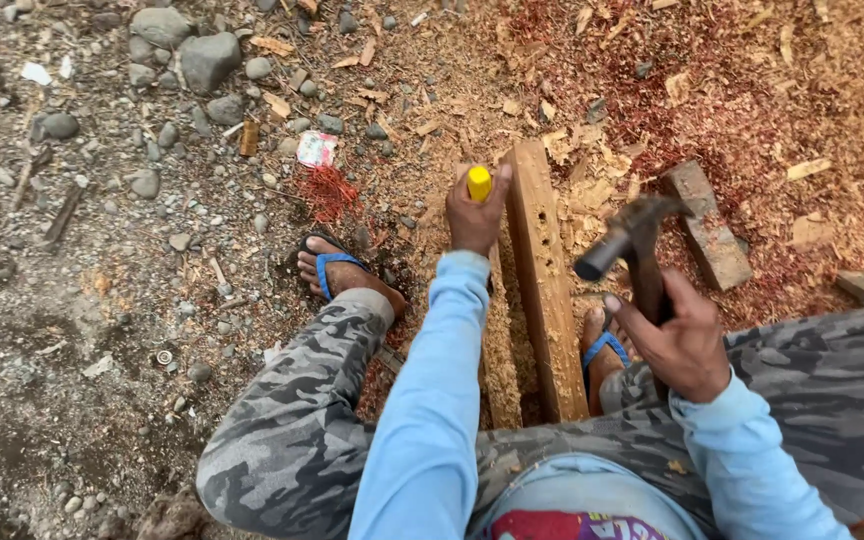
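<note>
Nearest, the right hand is wrapped tight around the wooden handle of a claw hammer, whose head hangs raised, just right of the long timber that runs away from the person between the knees. Left of that timber the left hand has its grip closed around a yellow-handled chisel, the handle tip poking up above the fingers; the blade is hidden, so I cannot tell where its edge sits on the wood.

The chief risk, as I judge it, is a glancing blow. The yellow tip is a small target and the fingers sit right under it, so an off-centre swing would land on the knuckles. Either side of the timber a foot in a blue sandal rests on the ground, toes bare, so a slipped chisel or dropped hammer could reach them. Nothing visibly clamps the timber, which lies on loose sawdust and could shift under a strike. Beyond it, wood chips and a short offcut lie scattered.
</note>
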